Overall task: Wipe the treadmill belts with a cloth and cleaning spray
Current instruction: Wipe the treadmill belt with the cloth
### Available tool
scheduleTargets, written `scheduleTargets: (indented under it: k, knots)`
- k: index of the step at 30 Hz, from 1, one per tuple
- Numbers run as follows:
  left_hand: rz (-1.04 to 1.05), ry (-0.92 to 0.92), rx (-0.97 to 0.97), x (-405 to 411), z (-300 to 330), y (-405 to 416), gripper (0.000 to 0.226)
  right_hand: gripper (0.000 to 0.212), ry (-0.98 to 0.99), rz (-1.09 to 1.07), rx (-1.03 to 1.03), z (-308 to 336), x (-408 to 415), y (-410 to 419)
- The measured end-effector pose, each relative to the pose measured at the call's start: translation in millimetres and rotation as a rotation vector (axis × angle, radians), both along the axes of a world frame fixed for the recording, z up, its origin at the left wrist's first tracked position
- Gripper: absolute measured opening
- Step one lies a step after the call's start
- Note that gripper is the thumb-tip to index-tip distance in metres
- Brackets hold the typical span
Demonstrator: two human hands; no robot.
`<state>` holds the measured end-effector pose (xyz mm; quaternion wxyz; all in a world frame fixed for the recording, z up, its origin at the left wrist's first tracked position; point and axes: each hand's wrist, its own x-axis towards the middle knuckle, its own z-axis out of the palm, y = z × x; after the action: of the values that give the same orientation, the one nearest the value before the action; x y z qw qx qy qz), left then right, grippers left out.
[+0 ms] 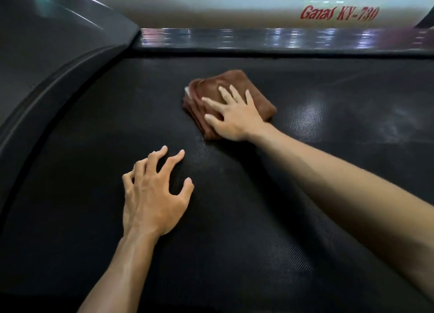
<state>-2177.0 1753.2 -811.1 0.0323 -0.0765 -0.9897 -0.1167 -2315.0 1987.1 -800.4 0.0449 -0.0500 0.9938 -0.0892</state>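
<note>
Brown cloth [229,101], black fine-woven-textured belt [234,218], red lettering [339,13] on white.

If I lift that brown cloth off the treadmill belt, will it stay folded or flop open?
The cloth looks soft and loosely folded in layers, so it would probably droop and unfold. It seems light. The right hand presses it flat on the textured belt, so it likely drags rather than glides.

Dim overall; treadmill belt [234,218] nearly black. Soft glare patch on belt toward its right edge, streaked reflections on the side rail [281,38] along the far edge. Far background motion-blurred, red lettering [339,14] smeared. Wide-angle bowing at left; hands evenly lit, faint shadows beneath
</note>
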Motion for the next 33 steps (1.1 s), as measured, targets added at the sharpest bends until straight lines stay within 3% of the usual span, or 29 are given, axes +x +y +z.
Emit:
scheduleTargets:
  k: [4,11,18,20,23,24,26,29,33]
  knots:
    - [-0.002,0.018,0.0,1,-1,-1,0.066,0.068,0.028,-0.033,0.001,-5,58,28]
    - [-0.006,0.032,-0.002,-1,-4,-1,0.07,0.067,-0.026,-0.408,-0.032,3,-26,22]
    - [-0.001,0.034,0.018,0,-3,0,0.07,0.062,0.019,-0.194,-0.025,2,-35,-42]
    - [-0.002,0.036,0.017,0,-2,0,0.068,0.06,-0.003,-0.104,-0.116,6,-24,-46]
    - [-0.005,0.037,0.021,0,-4,-1,0.065,0.054,0.098,-0.098,-0.539,20,-5,-35]
    - [-0.004,0.033,0.021,0,-4,-1,0.064,0.053,0.171,-0.153,-0.598,23,2,-25]
    - [-0.005,0.033,0.031,-1,-3,-1,0.063,0.058,0.248,-0.272,-0.482,20,15,3]
    - [0.004,0.029,0.037,0,-3,-1,0.065,0.059,0.182,-0.398,-0.208,3,36,46]
    - [0.008,0.023,0.036,0,-2,0,0.063,0.058,0.103,-0.394,-0.108,-15,49,58]
